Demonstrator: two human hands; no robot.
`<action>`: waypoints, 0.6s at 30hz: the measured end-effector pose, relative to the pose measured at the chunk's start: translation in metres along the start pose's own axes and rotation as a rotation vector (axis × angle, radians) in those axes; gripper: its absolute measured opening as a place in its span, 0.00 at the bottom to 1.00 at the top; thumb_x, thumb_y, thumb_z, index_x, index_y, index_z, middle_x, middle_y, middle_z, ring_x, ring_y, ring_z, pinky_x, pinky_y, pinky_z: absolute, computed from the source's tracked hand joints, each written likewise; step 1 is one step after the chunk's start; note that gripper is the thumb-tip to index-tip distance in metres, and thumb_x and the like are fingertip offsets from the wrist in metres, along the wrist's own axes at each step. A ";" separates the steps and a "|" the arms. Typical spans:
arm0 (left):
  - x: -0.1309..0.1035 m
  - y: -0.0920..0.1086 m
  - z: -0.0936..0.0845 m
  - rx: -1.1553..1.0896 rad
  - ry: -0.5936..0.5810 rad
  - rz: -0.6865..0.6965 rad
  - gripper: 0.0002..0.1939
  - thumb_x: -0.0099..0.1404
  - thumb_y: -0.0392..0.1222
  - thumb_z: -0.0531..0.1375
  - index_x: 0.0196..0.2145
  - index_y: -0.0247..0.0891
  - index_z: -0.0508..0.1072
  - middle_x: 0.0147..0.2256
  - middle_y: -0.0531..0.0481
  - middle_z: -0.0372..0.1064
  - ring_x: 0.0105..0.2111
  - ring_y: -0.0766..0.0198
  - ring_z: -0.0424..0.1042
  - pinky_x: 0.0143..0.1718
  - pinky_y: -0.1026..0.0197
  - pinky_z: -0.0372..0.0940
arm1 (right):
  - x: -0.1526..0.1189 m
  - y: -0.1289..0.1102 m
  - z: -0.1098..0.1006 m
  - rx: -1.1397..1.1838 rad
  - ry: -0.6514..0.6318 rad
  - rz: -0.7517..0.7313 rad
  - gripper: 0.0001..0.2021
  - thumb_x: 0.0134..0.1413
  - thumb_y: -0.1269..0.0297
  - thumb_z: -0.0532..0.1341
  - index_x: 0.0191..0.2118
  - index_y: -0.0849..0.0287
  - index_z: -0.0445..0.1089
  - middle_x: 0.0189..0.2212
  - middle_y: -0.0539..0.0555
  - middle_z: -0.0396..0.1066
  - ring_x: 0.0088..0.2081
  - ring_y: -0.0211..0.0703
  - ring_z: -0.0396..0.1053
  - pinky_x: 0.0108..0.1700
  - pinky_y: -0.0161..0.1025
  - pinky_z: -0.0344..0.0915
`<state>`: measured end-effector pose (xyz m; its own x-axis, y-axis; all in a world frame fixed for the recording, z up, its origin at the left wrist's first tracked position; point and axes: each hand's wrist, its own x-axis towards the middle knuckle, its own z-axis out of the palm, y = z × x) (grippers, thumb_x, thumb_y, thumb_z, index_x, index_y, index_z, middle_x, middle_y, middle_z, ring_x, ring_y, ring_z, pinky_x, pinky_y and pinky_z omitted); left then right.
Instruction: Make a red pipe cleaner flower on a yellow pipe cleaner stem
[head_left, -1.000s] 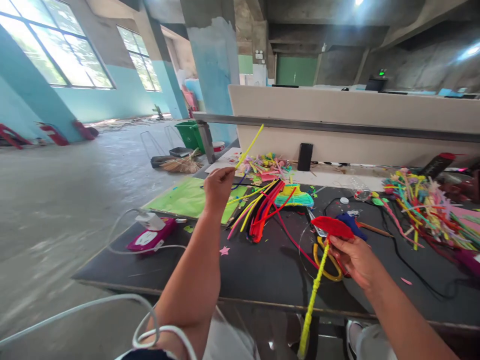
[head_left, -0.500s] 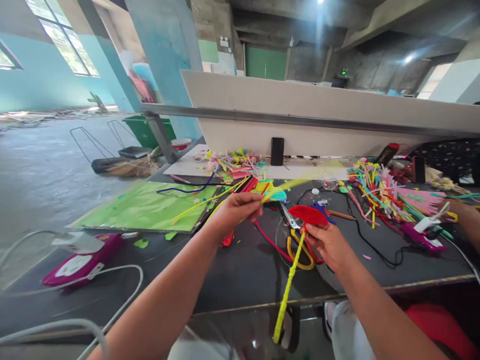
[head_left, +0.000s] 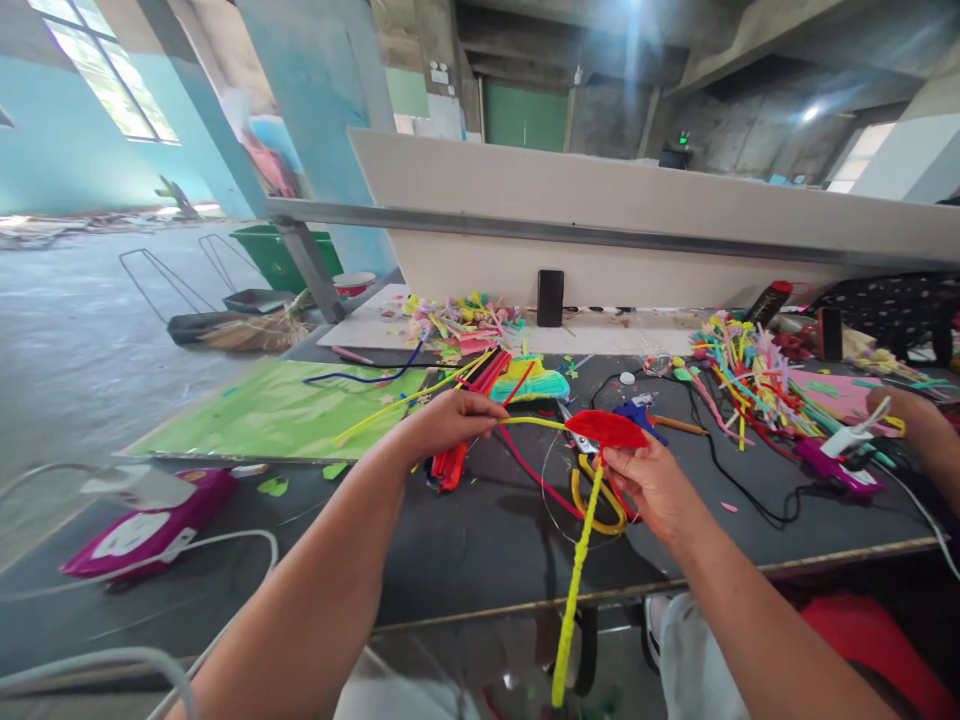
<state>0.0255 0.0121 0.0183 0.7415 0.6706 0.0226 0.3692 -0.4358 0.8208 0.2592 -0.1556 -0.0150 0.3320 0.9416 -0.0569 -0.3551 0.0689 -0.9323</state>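
Note:
My left hand [head_left: 471, 412] pinches the end of a thin yellow pipe cleaner [head_left: 531, 421]. This strand stretches rightward to a flat red fuzzy piece [head_left: 606, 429], and where it ends there is hidden. Just under the red piece, my right hand [head_left: 646, 478] is closed around the top of a yellow wrapped stem [head_left: 574, 585]. The stem hangs down past the table's front edge. Beneath the hands lie scissors with yellow handles [head_left: 576, 498]. By my left wrist sits a bundle of red and dark pipe cleaners [head_left: 450, 466].
A green sheet [head_left: 247, 405] and a purple power strip [head_left: 161, 520] lie left. Piles of coloured pipe cleaners stand at back centre and right [head_left: 750, 375]. A black phone [head_left: 550, 298] leans on the white board [head_left: 637, 270]. Another person's arm [head_left: 922, 430] reaches in at right.
My left hand has moved slightly left and down. The yellow pipe cleaner, blurred and pointing up to the right before, now runs low between my hand and the red piece.

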 end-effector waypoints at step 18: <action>-0.004 0.035 0.090 0.258 0.182 0.518 0.13 0.63 0.40 0.54 0.39 0.40 0.78 0.32 0.46 0.73 0.33 0.63 0.71 0.39 0.62 0.65 | 0.015 0.017 -0.015 -0.157 0.312 -0.231 0.09 0.40 0.60 0.67 0.31 0.57 0.73 0.23 0.49 0.72 0.23 0.37 0.63 0.28 0.37 0.59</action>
<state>0.0864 -0.0599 -0.0042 0.7616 0.4143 0.4984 0.1265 -0.8492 0.5127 0.2711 -0.1448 -0.0372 0.6448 0.7604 0.0770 -0.1105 0.1925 -0.9751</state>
